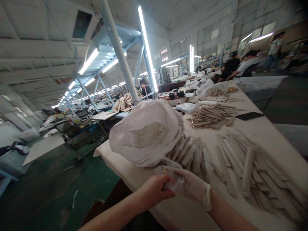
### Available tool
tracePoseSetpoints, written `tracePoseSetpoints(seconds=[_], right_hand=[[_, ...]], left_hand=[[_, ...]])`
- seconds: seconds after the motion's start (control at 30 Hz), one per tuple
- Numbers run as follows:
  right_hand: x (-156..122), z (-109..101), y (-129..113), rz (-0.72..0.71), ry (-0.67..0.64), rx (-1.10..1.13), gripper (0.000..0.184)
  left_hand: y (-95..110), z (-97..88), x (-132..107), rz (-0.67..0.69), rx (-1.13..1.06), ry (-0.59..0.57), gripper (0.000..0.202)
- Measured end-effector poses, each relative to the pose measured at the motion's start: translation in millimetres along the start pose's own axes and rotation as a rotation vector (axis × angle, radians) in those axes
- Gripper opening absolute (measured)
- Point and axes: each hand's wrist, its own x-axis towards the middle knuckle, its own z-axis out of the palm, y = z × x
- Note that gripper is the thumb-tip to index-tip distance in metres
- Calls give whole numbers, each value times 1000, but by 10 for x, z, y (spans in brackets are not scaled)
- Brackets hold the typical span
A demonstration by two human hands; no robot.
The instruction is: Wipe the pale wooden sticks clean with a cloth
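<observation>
My left hand (154,190) is bare, its fingers closed on a thin translucent film (177,180) in front of the other hand. Whether this film is part of a glove or loose plastic, I cannot tell. A whitish, see-through glove (204,194) covers my right hand (192,184). Its fingers bend inward against the left hand and look pressed together; what they hold is partly hidden. Just beyond both hands stands a large white plastic bag (146,134), its mouth open toward me. Beside the bag lie flat pale strips in clear wrapping (189,154).
Loose beige strips (247,170) spread over the right of the pale-covered table (255,117). Farther back are strips with metal ends (209,115), a dark flat object (249,115) and clear plastic bags (204,88). A white bin (262,85) stands beyond the right edge. Several people sit or stand farther off.
</observation>
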Motion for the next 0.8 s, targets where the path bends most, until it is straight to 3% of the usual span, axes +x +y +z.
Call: tracePoseSetpoints(seconds=[0.13, 0.3, 0.4, 0.67, 0.8], right_hand=[[-78, -53, 1, 35, 45, 53, 22], [-189, -13, 47, -11, 30, -71, 26], [-252, 13, 102, 26, 58, -92, 28], [-409, 9, 194, 121, 230, -119, 24], [-486, 114, 247, 151, 249, -88, 23]], left_hand=[[-220, 139, 46, -130, -375, -23, 30], [-454, 386, 146, -386, -778, 121, 51], [-440, 424, 153, -412, -936, 51, 55], [-318, 334, 304, -270, -848, 124, 36], [-279, 415, 397, -210, -720, 248, 22]])
